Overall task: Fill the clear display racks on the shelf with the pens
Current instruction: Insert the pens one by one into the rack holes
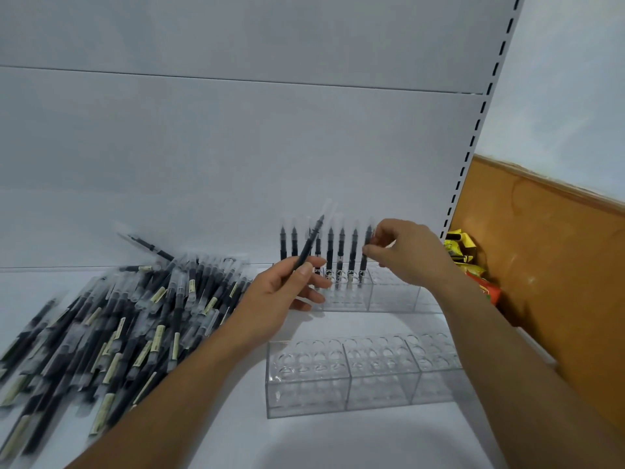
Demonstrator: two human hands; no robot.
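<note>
1. Right hand is pinching the end pen between thumb and fingertips, high on its barrel, while that pen is standing at the right end of the row in the far rack. The high pinch is probably keeping it upright as it is seating in its hole.
2. Left hand is gripping a spare pen by its lower end, with the clear cap tilting up and to the right just in front of the row. It is likely waiting as the next one to go in.
3. The far rack is carrying pens only along its back edge, and its other holes are showing empty. The near rack is sitting in front of it with no pens at all, so most of the filling is still lying ahead.
4. The pile of loose pens is lying to the left, near the left hand, which suits that hand feeding and the right placing.
5. Everything is resting on a white shelf with a pale back panel. A slotted upright is running up the right side, and beyond it bright packets are sitting against a brown board.
</note>
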